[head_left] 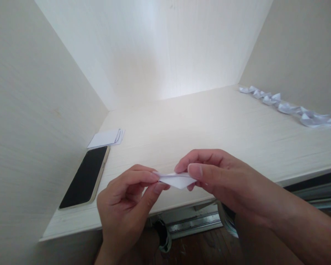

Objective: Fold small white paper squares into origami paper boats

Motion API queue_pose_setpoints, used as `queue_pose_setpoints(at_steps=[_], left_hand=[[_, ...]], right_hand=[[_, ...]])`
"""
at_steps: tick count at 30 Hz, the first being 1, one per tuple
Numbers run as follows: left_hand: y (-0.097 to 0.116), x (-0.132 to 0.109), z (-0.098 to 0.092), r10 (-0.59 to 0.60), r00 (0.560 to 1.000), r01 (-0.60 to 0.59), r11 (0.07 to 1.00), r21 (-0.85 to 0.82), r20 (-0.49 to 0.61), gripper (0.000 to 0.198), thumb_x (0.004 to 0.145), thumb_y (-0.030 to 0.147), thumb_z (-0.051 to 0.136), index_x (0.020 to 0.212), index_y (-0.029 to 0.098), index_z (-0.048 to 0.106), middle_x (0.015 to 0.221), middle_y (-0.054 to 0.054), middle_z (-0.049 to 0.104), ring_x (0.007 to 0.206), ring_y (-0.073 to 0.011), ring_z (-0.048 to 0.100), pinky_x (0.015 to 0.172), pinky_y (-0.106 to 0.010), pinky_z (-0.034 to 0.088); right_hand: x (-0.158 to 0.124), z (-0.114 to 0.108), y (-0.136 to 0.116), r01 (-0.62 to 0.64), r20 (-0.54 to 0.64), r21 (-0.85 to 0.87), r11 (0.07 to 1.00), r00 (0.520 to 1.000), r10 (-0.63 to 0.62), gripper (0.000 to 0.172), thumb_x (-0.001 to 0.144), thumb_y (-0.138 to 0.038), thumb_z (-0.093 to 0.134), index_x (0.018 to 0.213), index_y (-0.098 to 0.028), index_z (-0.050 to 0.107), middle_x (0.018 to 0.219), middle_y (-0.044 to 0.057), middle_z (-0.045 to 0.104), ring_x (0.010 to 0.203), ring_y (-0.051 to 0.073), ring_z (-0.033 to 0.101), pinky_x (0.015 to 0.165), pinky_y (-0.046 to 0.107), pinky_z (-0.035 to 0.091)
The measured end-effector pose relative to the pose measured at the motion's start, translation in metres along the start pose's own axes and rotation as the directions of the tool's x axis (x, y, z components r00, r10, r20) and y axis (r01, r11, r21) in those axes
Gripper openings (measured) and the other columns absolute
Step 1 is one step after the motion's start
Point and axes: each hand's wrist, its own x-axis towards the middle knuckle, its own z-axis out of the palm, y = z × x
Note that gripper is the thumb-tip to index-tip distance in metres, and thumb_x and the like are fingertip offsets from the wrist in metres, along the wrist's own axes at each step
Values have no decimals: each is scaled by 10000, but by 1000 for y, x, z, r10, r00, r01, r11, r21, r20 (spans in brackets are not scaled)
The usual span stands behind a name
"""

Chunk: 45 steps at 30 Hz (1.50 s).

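Note:
A small folded white paper piece (176, 179) hangs just above the front edge of a pale wooden desk (209, 125). My left hand (127, 200) pinches its left end between thumb and forefinger. My right hand (217, 173) pinches its right end, thumb in front and fingers behind. Both hands are closed on the paper, which is flattened into a shallow pointed shape.
A black phone (84, 177) lies face up at the desk's left, beside the side wall. A small stack of white paper squares (107, 138) lies just behind it. Several folded paper shapes (289, 107) line the right wall. Below the desk edge are a metal rail (193, 222) and a wooden floor.

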Motion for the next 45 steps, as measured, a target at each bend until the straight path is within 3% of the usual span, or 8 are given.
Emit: queue_pose_setpoints(at_steps=[10, 19, 27, 31, 34, 37, 40, 45], left_hand=[[-7, 2, -5, -55, 997, 54, 998, -39, -45, 115, 902, 112, 743, 939, 218, 768, 856, -4, 772, 681, -156, 766, 635, -241, 634], [-3, -1, 3, -205, 975, 190, 969, -157, -84, 57, 916, 166, 758, 946, 214, 761, 838, -4, 774, 721, -160, 769, 686, -267, 646], [-7, 0, 14, -346, 937, 304, 870, -388, -41, 119, 912, 320, 778, 902, 205, 746, 734, -10, 773, 591, -162, 739, 542, -265, 644], [-1, 3, 20, -474, 880, 372, 721, -584, -25, 223, 826, 319, 852, 830, 185, 673, 697, 10, 712, 613, -151, 727, 423, -176, 576], [7, 6, 19, -631, 761, 509, 438, -741, 150, 252, 780, 244, 881, 856, 188, 647, 710, 38, 681, 578, -89, 679, 418, -108, 542], [10, 7, 16, -664, 664, 587, 178, -790, 343, 251, 773, 193, 865, 952, 201, 689, 703, 33, 687, 554, -66, 649, 411, -82, 525], [9, 6, 14, -645, 658, 580, 105, -808, 389, 206, 796, 179, 836, 976, 212, 740, 694, 24, 706, 525, -63, 634, 389, -89, 523], [4, 6, 16, -594, 716, 526, 111, -843, 368, 132, 754, 196, 885, 846, 151, 801, 724, -8, 751, 604, -82, 706, 456, -95, 575]], right_hand=[[3, -4, 11, -15, 16, 311, 950, 1000, 10, 131, 830, -315, 833, 943, -251, 845, 961, 27, 817, 894, 162, 735, 906, 316, 556], [10, 2, 21, 169, -172, 108, 980, 974, -149, 122, 821, -348, 870, 930, -301, 845, 835, -7, 794, 852, 143, 698, 864, 307, 518], [12, 6, 21, 181, -265, 79, 980, 952, -155, 164, 748, -402, 917, 854, -312, 831, 831, 9, 798, 784, 172, 707, 800, 344, 580], [12, 7, 21, 173, -244, 87, 981, 959, -148, 139, 760, -404, 911, 845, -330, 830, 834, -2, 801, 785, 163, 717, 789, 322, 591], [12, 6, 21, 181, -241, 66, 981, 957, -161, 132, 759, -393, 915, 841, -328, 834, 833, -8, 802, 782, 149, 714, 785, 296, 581], [12, 6, 22, 192, -236, 43, 980, 956, -177, 115, 767, -378, 913, 840, -329, 839, 827, -16, 802, 780, 130, 709, 776, 261, 564], [12, 5, 23, 195, -227, 30, 980, 957, -183, 89, 785, -350, 903, 846, -334, 840, 834, -19, 805, 783, 122, 707, 770, 246, 557], [12, 6, 22, 170, -228, 62, 983, 962, -152, 105, 772, -329, 913, 853, -318, 847, 816, -11, 806, 765, 120, 708, 766, 242, 566]])
